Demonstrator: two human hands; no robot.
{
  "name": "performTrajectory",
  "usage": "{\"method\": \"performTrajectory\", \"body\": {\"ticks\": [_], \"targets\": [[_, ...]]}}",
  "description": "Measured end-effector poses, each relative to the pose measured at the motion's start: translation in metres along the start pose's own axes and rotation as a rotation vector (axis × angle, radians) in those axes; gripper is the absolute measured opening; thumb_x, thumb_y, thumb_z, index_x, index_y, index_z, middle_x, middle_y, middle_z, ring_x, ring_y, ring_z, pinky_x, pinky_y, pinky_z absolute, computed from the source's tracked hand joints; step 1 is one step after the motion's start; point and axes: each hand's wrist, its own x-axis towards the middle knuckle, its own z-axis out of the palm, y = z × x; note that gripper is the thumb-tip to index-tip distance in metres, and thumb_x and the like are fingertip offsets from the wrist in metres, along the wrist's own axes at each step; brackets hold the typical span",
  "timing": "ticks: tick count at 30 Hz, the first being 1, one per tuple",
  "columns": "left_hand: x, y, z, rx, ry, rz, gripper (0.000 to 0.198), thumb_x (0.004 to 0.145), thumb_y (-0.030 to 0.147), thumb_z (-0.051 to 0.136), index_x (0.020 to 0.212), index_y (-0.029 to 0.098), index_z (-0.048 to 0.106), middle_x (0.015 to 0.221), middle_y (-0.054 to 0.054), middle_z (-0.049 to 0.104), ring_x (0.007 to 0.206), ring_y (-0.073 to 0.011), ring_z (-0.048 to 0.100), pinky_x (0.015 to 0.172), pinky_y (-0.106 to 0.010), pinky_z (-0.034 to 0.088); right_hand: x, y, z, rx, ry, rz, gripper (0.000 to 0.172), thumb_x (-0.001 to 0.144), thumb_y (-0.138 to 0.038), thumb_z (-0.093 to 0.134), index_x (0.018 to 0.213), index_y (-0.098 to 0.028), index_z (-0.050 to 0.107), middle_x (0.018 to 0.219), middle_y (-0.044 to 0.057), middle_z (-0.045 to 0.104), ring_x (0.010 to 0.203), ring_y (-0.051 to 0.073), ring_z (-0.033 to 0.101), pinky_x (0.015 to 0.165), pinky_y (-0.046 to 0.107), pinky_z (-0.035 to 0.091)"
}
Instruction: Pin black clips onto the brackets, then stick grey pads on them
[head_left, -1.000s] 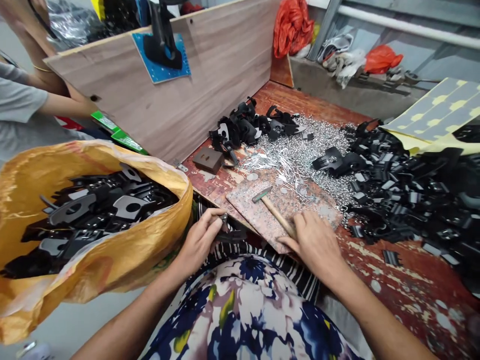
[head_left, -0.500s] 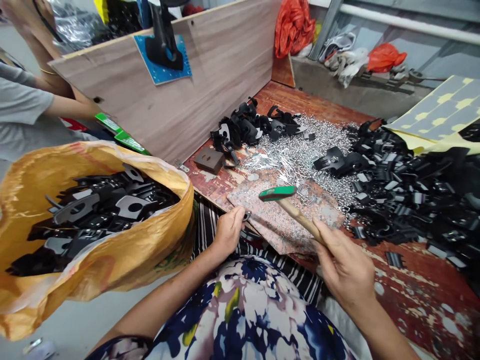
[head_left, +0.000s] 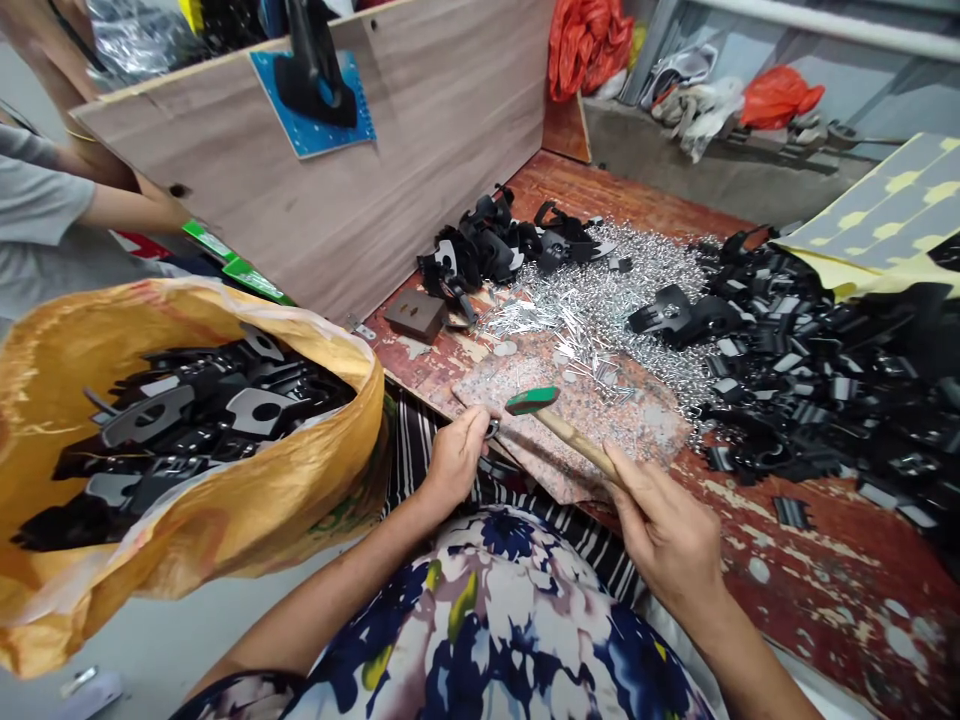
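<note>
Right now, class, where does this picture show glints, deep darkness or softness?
Head view: bright glints across the metal pins; head view: the black parts darken and soften toward the right edge; head view: the hammer looks fairly clear.

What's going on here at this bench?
Someone is working with a hammer in their right hand, its green head close to the left fingers. The left hand pinches a small dark part at the near edge of a speckled slab. Beyond lie scattered metal pins, with black plastic pieces heaped to the right. More black pieces fill a yellow sack on the left.
</note>
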Motion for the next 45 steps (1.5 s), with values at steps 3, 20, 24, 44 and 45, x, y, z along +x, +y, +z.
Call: {"method": "performTrajectory", "body": {"ticks": [3, 20, 24, 44, 45], "targets": [[0.002, 0.000, 0.001, 0.007, 0.016, -0.009, 0.044, 0.103, 0.048, 0.040, 0.075, 0.020, 0.059, 0.061, 0.002, 0.052, 0.060, -0.0164, 0.053, 0.063, -0.029, 0.037, 0.000, -0.007, 0.006, -0.005, 0.047, -0.020, 0.066, 0.100, -0.011, 0.061, 0.160, -0.030, 0.043, 0.092, 0.002, 0.071, 0.071, 0.014, 0.064, 0.067, 0.025, 0.046], [-0.011, 0.019, -0.027, -0.266, -0.072, -0.002, 0.056, 0.098, 0.068, 0.047, 0.117, 0.018, 0.065, 0.080, -0.003, 0.062, 0.070, -0.0183, 0.054, 0.058, -0.027, 0.038, 0.020, 0.002, 0.023, -0.180, -0.255, 0.048, 0.036, 0.103, -0.023, 0.050, 0.135, -0.016, 0.066, 0.132, 0.018, 0.068, 0.113, 0.034, 0.062, 0.093, 0.052, 0.052], [-0.014, 0.028, -0.026, -0.343, -0.048, -0.010, 0.049, 0.099, 0.061, 0.054, 0.122, 0.018, 0.060, 0.087, -0.004, 0.064, 0.080, -0.0189, 0.059, 0.066, -0.026, 0.045, 0.041, -0.024, 0.019, 0.346, -0.272, 0.015, 0.035, 0.106, -0.018, 0.043, 0.133, -0.021, 0.067, 0.119, 0.009, 0.075, 0.107, 0.022, 0.068, 0.094, 0.041, 0.056], [-0.008, 0.021, -0.025, -0.636, -0.216, -0.259, 0.048, 0.087, 0.059, 0.070, 0.108, 0.017, 0.068, 0.086, -0.005, 0.064, 0.070, -0.0154, 0.058, 0.055, -0.023, 0.048, 0.175, 0.028, 0.021, 0.522, 0.085, 0.139, 0.049, 0.109, -0.039, 0.036, 0.150, -0.020, 0.056, 0.122, 0.016, 0.074, 0.096, 0.021, 0.074, 0.077, 0.036, 0.057], [-0.008, 0.021, -0.025, -0.634, -0.223, -0.266, 0.048, 0.085, 0.059, 0.072, 0.106, 0.017, 0.069, 0.085, -0.005, 0.064, 0.069, -0.0153, 0.058, 0.054, -0.023, 0.047, 0.184, 0.010, 0.046, 0.498, -0.029, 0.067, 0.040, 0.106, -0.036, 0.046, 0.138, -0.022, 0.067, 0.114, 0.011, 0.077, 0.096, 0.020, 0.074, 0.081, 0.034, 0.057]]}}
